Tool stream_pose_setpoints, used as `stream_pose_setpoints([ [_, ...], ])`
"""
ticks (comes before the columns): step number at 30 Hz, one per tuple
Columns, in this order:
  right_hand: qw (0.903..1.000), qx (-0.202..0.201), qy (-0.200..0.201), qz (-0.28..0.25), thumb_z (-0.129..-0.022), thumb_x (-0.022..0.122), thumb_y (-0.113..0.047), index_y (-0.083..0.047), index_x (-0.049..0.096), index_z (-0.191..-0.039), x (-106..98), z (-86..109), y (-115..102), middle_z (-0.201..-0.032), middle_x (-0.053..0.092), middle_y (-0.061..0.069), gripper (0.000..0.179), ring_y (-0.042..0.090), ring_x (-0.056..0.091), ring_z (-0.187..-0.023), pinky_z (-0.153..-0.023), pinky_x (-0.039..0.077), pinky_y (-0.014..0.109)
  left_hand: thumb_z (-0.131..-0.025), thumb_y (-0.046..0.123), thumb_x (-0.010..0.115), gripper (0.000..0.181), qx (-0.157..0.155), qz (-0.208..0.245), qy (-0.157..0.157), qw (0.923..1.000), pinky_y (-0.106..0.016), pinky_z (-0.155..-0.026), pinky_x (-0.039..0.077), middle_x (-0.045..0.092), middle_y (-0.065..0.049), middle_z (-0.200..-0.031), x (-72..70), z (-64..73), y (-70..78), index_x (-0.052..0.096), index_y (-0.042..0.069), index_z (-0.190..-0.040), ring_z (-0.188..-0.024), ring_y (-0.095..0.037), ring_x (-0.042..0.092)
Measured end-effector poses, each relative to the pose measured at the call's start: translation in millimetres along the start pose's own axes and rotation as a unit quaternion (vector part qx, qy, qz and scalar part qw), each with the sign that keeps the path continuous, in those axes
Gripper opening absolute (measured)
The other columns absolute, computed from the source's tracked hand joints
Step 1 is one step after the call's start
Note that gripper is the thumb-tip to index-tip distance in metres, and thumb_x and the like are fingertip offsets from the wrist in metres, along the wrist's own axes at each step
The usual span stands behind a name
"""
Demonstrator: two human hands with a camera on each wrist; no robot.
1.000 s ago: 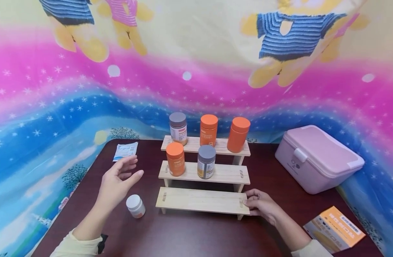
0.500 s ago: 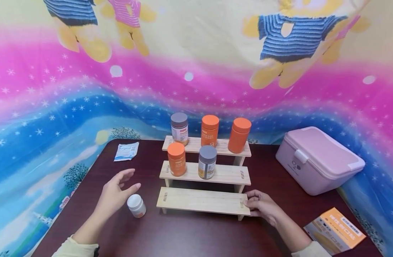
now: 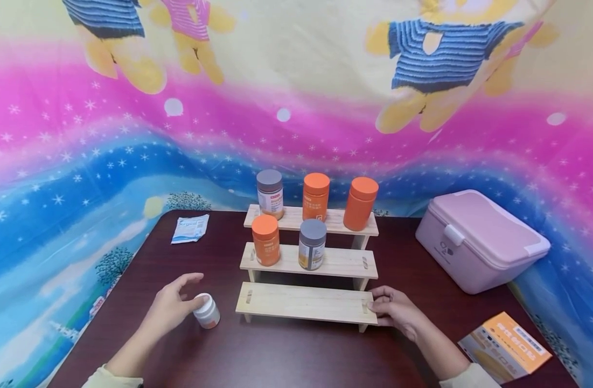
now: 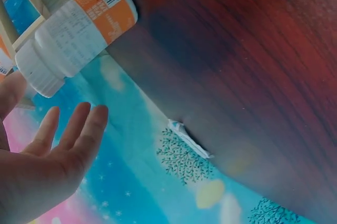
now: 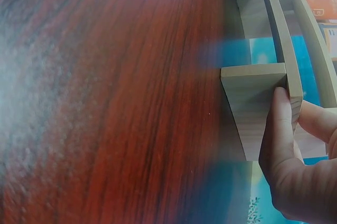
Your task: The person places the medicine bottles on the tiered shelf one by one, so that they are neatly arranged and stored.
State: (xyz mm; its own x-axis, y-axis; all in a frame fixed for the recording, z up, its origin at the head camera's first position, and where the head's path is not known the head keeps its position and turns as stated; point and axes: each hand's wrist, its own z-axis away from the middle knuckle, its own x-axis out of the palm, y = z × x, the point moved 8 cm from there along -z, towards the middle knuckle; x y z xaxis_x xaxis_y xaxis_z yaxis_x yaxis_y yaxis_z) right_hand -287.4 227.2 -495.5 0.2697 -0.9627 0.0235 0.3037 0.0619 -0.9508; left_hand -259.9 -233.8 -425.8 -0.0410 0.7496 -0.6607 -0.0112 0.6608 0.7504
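Observation:
My left hand (image 3: 170, 304) is beside a small white pill bottle (image 3: 208, 312), its thumb close to the cap and the fingers spread. In the left wrist view the white and orange bottle (image 4: 79, 34) stands on the table with the hand's fingers (image 4: 79, 129) apart from it; whether the thumb touches the cap I cannot tell. My right hand (image 3: 398, 312) pinches the right end of the lowest board of a three-tier wooden shelf (image 3: 301, 303). In the right wrist view a finger lies under the board's end and the thumb on top.
Jars with grey or orange lids, such as an orange jar (image 3: 265, 241), stand on the two upper tiers. A surgical packet (image 3: 189, 229) lies at the back left. On the right are a pink lidded box (image 3: 475, 242) and an orange carton (image 3: 507, 347).
My left hand has come down and toward me from near the packet to the white pill bottle. My right hand keeps its grip on the shelf end.

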Motion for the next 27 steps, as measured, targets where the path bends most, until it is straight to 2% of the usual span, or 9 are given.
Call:
stream_pose_setpoints([
  [7,1.0,0.001,0.002,0.002,-0.084,0.062,-0.001,0.007,0.042,-0.113,-0.3,-0.4,0.4,-0.084,0.06,0.003,0.035,0.015,0.063,-0.075,-0.068,0.056,0.034,-0.083,0.028,0.073,0.053,-0.023,0.016,-0.039,0.9989,-0.044,-0.083,0.053,0.056,-0.02,-0.127,8.2,1.5,-7.2,0.054,0.007,-0.128,-0.112,-0.037,0.057],
  [13,1.0,0.004,0.006,0.002,-0.084,0.062,-0.002,0.005,0.043,-0.111,-1.2,-0.8,1.1,-0.084,0.06,0.002,0.034,0.015,0.063,-0.075,-0.067,0.056,0.032,-0.073,0.021,0.081,0.064,-0.018,0.036,-0.081,0.9959,-0.032,-0.071,0.052,0.064,-0.015,-0.109,17.5,5.4,-11.4,0.054,0.001,-0.127,-0.093,-0.022,0.062],
  [17,1.0,0.002,0.006,0.006,-0.084,0.062,-0.001,0.006,0.043,-0.113,-1.1,-0.4,0.7,-0.083,0.059,0.002,0.035,0.014,0.062,-0.074,-0.067,0.056,0.032,-0.07,0.017,0.083,0.066,-0.017,0.038,-0.084,0.9956,-0.03,-0.07,0.049,0.065,-0.011,-0.104,18.1,9.3,-11.7,0.054,-0.001,-0.126,-0.091,-0.021,0.061],
  [22,1.0,-0.002,0.004,0.007,-0.084,0.061,-0.001,0.008,0.042,-0.114,-0.7,0.2,0.4,-0.082,0.059,0.002,0.036,0.014,0.062,-0.074,-0.067,0.056,0.032,-0.071,0.01,0.081,0.058,-0.026,0.08,-0.077,0.9935,-0.033,-0.072,0.052,0.064,-0.015,-0.106,18.6,10.9,-15.9,0.055,-0.003,-0.122,-0.099,-0.028,0.063],
  [27,1.0,-0.002,0.006,0.007,-0.084,0.061,-0.001,0.009,0.041,-0.116,0.1,0.4,0.3,-0.082,0.059,0.002,0.039,0.014,0.062,-0.074,-0.067,0.056,0.032,-0.073,0.012,0.08,0.058,-0.035,0.09,-0.07,0.9929,-0.036,-0.075,0.052,0.063,-0.016,-0.11,17.5,12.3,-19.6,0.055,-0.002,-0.123,-0.1,-0.029,0.062],
])
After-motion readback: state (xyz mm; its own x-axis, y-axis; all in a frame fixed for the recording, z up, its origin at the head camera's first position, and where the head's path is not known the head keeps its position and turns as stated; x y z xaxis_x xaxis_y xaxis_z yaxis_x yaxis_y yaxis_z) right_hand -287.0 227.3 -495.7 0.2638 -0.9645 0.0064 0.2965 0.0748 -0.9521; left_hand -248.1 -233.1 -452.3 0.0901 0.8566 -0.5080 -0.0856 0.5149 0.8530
